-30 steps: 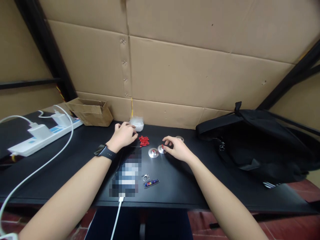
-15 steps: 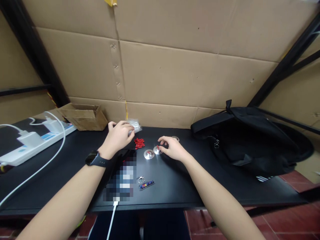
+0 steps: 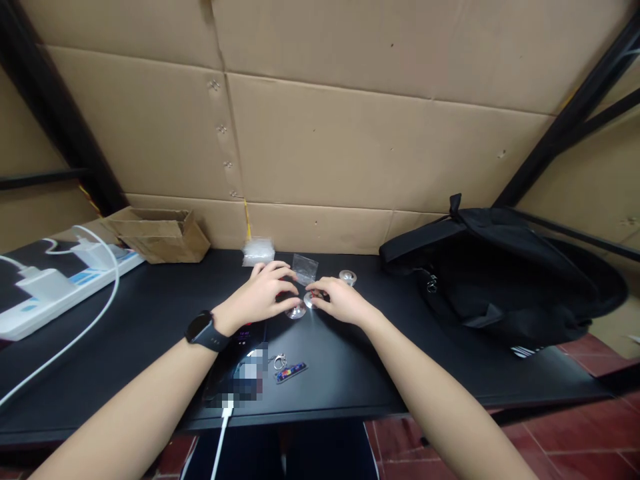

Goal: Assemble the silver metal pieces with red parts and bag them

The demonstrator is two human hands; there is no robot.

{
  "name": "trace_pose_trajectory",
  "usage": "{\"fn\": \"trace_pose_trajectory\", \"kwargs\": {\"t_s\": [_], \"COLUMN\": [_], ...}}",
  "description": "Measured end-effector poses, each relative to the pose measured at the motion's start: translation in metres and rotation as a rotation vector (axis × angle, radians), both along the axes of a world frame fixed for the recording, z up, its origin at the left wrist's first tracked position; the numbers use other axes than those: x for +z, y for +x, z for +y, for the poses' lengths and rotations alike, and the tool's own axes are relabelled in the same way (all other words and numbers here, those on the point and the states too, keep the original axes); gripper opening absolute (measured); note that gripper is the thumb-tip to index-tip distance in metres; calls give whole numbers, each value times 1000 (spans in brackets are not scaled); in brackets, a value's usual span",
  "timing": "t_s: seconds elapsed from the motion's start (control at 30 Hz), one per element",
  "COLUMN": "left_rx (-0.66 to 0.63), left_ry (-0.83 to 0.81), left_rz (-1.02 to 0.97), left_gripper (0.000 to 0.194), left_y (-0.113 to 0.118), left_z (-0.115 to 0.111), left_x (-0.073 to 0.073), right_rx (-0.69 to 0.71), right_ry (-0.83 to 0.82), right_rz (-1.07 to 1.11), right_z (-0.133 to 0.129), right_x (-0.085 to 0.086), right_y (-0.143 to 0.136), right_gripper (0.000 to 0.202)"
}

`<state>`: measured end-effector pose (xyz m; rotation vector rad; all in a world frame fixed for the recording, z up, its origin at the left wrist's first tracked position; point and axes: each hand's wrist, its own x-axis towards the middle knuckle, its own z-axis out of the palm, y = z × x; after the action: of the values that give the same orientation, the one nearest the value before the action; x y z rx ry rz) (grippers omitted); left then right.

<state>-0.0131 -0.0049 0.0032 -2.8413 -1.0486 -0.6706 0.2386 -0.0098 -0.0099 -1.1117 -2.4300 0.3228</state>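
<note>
My right hand (image 3: 343,301) is pinched at the middle of a small metal cymbal (image 3: 310,300), where a bit of red cord shows between the fingertips. Just left of it lies a second small cymbal (image 3: 297,312), partly covered by my left hand (image 3: 270,293). That hand is bent over it with fingers apart, the thumb close above the metal; whether they touch is unclear. A third cymbal (image 3: 347,276) rests behind my right hand. One clear plastic bag (image 3: 305,268) lies flat beyond my fingertips. The red cords are almost wholly hidden by my left hand.
A stack of clear bags (image 3: 259,252) sits by the cardboard wall, right of an open carton (image 3: 170,237). A phone (image 3: 240,367) with a white cable and a keychain (image 3: 291,371) lie nearer me. A power strip (image 3: 75,293) stands left, a black backpack (image 3: 500,287) right.
My left hand has left the bag stack and come right, over the left cymbal. A single clear bag now lies behind the cymbals. My right fingers have closed in on the middle one.
</note>
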Motion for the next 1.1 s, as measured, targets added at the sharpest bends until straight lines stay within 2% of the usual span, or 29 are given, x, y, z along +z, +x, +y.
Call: {"fn": "trace_pose_trajectory", "kwargs": {"t_s": [0.17, 0.37, 0.6, 0.87, 0.97, 1.1], "left_rx": [-103, -120, -23, 22, 40, 150], "left_ry": [-29, -10, 60, 77, 48, -57], "left_rz": [28, 44, 81, 68, 16, -185], "left_gripper": [3, 12, 10, 13, 16, 20], "left_y": [1, 8, 6, 5, 4, 6], "left_z": [-6, -7, -5, -4, -2, 0], "left_x": [3, -2, -3, -9, -9, -4], "right_rx": [-37, -97, -168, -93, -41, 51], "right_ry": [5, 35, 4, 71, 56, -53], "right_rz": [-43, -133, -188, -187, -89, 263], "right_z": [0, -1, -3, -1, 0, -1], "right_x": [2, 6, 12, 4, 3, 7], "right_y": [1, 2, 3, 5, 6, -1], "right_gripper": [14, 7, 8, 8, 9, 12]}}
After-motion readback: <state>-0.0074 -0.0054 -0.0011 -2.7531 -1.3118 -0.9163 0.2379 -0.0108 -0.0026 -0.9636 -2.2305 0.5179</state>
